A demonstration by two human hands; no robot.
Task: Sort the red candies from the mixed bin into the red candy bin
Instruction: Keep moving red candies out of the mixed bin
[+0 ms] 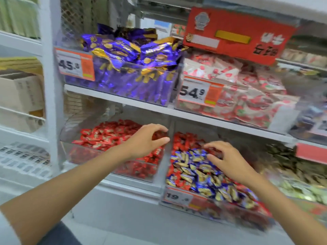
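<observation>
The red candy bin is a clear tub on the lower shelf, piled with red wrapped candies. To its right the mixed bin holds blue-and-gold candies over and among red ones. My left hand hovers over the right end of the red bin, its curled fingers and thumb holding a dark red candy. My right hand is down in the mixed bin. Its fingertips and thumb pinch a red candy at the top of the pile.
The shelf above carries a tub of purple-and-gold packets and one of white-and-red packets, with price tags on the fronts. A red sign hangs overhead. Greenish sweets fill the bin at the right. A white shelf post stands left.
</observation>
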